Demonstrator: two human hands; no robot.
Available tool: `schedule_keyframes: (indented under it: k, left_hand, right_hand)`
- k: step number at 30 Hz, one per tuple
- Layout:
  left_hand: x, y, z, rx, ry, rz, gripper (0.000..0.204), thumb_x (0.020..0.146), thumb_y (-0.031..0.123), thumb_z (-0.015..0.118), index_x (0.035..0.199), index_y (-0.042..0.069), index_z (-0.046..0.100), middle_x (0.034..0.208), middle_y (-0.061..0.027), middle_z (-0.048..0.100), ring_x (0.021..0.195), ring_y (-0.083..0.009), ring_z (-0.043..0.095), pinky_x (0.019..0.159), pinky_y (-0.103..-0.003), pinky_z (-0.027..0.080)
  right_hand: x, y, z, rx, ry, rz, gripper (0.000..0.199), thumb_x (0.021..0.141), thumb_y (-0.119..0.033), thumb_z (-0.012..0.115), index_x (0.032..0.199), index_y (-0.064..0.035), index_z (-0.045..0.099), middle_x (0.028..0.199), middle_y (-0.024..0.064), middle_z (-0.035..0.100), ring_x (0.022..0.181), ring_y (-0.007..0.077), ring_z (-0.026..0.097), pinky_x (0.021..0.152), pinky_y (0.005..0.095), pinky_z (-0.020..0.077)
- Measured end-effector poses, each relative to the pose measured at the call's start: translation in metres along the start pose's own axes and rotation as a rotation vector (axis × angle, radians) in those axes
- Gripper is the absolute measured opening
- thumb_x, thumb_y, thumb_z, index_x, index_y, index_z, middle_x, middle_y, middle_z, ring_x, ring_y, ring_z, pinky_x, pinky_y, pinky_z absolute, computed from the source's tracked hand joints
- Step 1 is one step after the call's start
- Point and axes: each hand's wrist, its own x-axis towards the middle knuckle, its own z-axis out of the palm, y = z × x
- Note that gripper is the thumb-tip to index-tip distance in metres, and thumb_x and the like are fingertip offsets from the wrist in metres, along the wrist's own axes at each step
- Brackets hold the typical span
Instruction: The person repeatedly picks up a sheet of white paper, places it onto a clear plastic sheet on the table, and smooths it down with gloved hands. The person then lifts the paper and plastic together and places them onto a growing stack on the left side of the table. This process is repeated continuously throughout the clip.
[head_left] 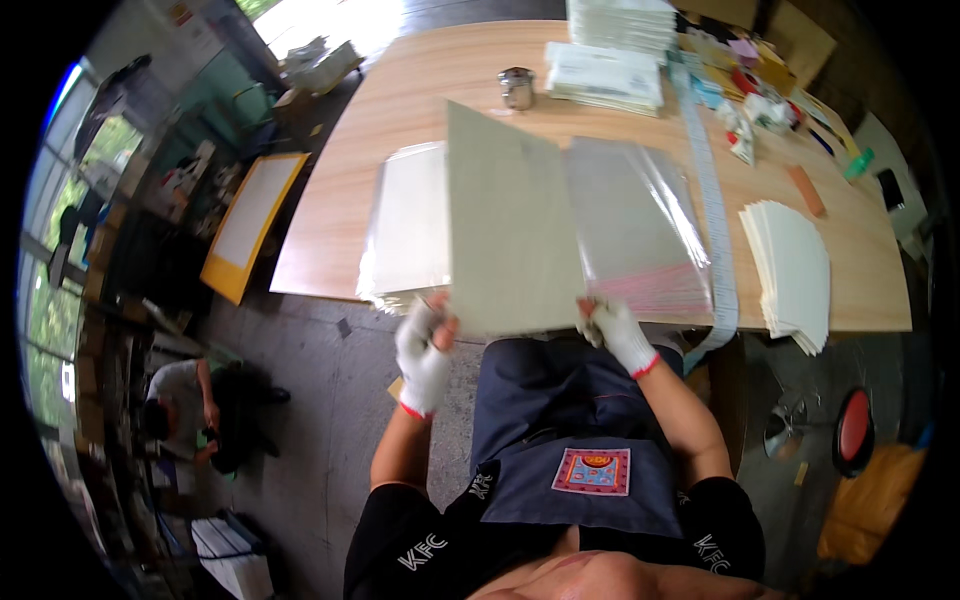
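A large pale grey-green sheet of board is held tilted up above the table's near edge. My left hand, in a white glove with bare fingertips, grips its lower left edge. At the lower right corner my right hand, gloved the same way, pinches the sheet. Behind it on the left lies a stack of white sheets in clear wrapping, partly hidden by the board. To the right rests a pile of clear plastic sleeves with pinkish lower edges.
A blue-white measuring tape runs down the wooden table. Fanned white cards lie at right, paper stacks and a metal container at the back. A person sits at lower left; a red-topped stool stands right.
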Motion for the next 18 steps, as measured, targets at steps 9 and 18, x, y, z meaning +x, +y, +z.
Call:
schedule_keyframes:
  k: [9,18]
  left_hand:
    - [0.072,-0.091,-0.111,0.827,0.136,-0.24,0.033,0.083,0.011,0.047,0.113,0.007,0.059,0.1,-0.0164,0.063,0.093,-0.0223,0.06,0.083,-0.031,0.045]
    - [0.029,-0.155,-0.104,-0.127,0.631,-0.043,0.043,0.092,0.017,0.044,0.129,-0.004,0.037,0.127,-0.014,0.046,0.114,-0.022,0.045,0.097,-0.036,0.036]
  right_hand:
    - [0.107,-0.041,0.11,-0.686,-0.027,-0.179,0.039,0.079,-0.042,0.061,0.064,-0.0068,0.065,0.053,0.0083,0.058,0.05,0.0191,0.055,0.052,0.0329,0.0419]
    - [0.016,-0.036,-0.004,-0.037,-0.006,-0.197,0.011,0.091,-0.013,0.049,0.092,-0.0035,0.054,0.076,0.0002,0.059,0.061,0.0072,0.054,0.054,0.0223,0.0447]
